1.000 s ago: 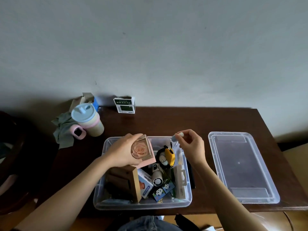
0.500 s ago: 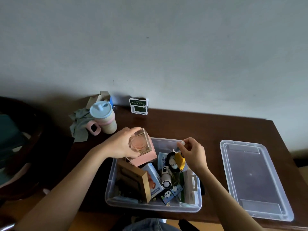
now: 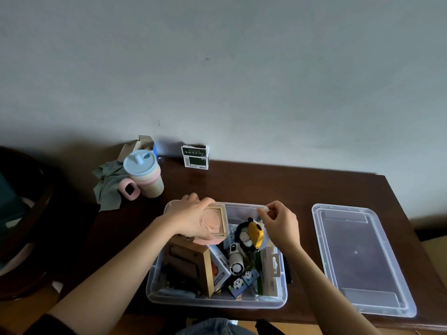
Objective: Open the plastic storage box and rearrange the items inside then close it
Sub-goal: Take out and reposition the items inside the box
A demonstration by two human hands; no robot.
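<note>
Small white-tipped item (image 3: 265,209) pinched by right hand (image 3: 281,223) unidentifiable, carton (image 3: 195,157) print illegible

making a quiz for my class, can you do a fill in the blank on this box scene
1. The lid lies on the table to the ____ of the box.
2. The left hand holds a ____ rose case.
3. The cup has a ____ lid.

Missing: right; pink; blue

Dark wooden table (image 3: 302,189) — storage box (image 3: 217,302), lid (image 3: 362,259), cup (image 3: 145,176), carton (image 3: 195,157).
</note>
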